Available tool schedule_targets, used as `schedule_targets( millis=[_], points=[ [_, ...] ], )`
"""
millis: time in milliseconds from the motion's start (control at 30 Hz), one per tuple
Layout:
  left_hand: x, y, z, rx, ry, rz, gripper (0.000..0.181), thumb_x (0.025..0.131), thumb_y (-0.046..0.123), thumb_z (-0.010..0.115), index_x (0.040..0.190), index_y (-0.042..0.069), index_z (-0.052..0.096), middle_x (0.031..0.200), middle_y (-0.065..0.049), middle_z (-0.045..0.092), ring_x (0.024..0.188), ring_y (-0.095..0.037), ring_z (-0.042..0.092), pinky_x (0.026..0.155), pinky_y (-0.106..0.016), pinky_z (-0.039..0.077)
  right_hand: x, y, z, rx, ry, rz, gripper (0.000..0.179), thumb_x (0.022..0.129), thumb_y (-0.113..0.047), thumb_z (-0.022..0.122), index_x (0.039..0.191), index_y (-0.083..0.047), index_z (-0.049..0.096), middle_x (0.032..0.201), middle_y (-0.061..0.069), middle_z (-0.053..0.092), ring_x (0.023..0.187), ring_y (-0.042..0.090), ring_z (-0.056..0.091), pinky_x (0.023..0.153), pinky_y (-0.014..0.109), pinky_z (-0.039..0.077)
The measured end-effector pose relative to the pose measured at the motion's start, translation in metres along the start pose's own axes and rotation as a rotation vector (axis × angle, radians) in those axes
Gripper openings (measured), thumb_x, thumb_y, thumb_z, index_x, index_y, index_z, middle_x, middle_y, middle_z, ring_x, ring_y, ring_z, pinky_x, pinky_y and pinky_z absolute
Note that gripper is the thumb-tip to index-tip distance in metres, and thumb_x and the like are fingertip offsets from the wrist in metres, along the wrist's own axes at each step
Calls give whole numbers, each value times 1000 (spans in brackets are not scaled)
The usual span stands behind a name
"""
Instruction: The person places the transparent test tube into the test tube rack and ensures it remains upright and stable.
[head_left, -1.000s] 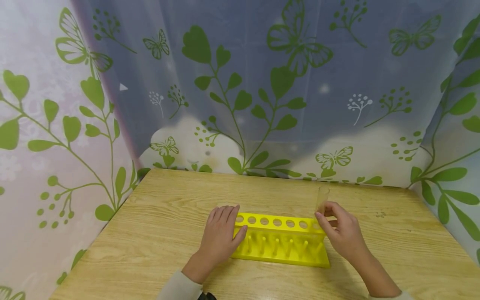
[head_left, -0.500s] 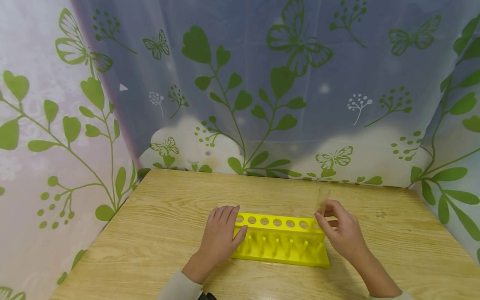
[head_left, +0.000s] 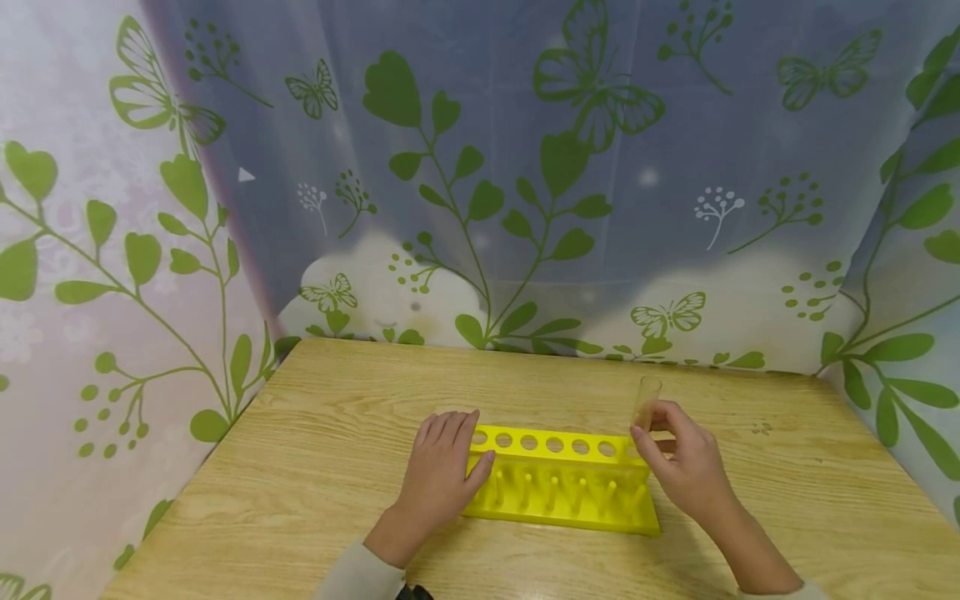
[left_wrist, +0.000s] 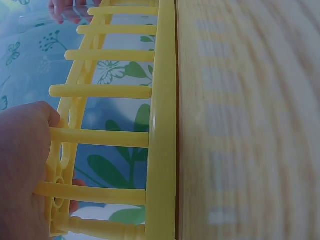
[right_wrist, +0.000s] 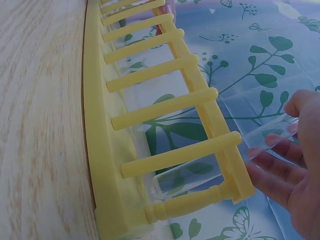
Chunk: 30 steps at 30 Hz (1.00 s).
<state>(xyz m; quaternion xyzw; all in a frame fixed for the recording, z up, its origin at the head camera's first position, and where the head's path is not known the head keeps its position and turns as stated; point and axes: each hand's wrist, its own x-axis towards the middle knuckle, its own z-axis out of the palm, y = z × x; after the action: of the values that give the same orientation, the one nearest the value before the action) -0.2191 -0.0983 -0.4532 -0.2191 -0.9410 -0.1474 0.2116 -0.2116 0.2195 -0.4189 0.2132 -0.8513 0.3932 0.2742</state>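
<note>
A yellow test tube rack (head_left: 558, 521) stands on the wooden table, with a row of round holes along its top bar and a row of pegs on its base. At its left end, my left hand (head_left: 442, 471) grips the top bar, thumb in front and fingers over the back. My right hand (head_left: 686, 467) is at the other end, pinching a clear test tube (head_left: 647, 400) between thumb and fingers. In the right wrist view the tube (right_wrist: 187, 177) runs through the end hole, its rounded bottom close to the base.
The wood-grain table (head_left: 360, 379) reaches back to a blue curtain (head_left: 495, 167) printed with green leaves and butterflies. A pale patterned curtain (head_left: 82, 333) hangs along the left side. Another printed curtain borders the right.
</note>
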Motion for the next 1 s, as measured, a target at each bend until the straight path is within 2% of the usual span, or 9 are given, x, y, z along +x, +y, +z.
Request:
schedule_targets(
  millis=[200,567,833,1000],
  points=[
    [0,0,0,5,-5,-2,58,98,44,49,139,4,49,131,-9,55,122,-27,48,110,-49,30,0,-1,0,-4,-9,27,11,92,-5,64,99,-9,58,89,5,62,85,1,61,65,16,54],
    [1,1,-2,-4,-3,0,57,98,43,52,139,3,49,131,-9,55,123,-28,47,111,-49,30,1,-2,0,23,20,-20,19,87,7,64,102,-3,58,89,-1,61,83,0,61,64,14,53],
    [1,1,-3,4,-16,-4,58,99,45,48,139,4,49,131,-9,55,123,-27,47,111,-48,30,1,-3,0,30,19,-5,20,89,3,64,106,-3,58,90,13,62,85,-3,60,64,12,52],
    [1,1,-3,4,-14,-4,58,99,45,48,139,3,49,131,-9,55,123,-27,47,111,-48,30,0,-3,0,47,10,17,18,91,2,63,107,-3,58,92,10,63,87,-5,59,64,14,53]
  ],
)
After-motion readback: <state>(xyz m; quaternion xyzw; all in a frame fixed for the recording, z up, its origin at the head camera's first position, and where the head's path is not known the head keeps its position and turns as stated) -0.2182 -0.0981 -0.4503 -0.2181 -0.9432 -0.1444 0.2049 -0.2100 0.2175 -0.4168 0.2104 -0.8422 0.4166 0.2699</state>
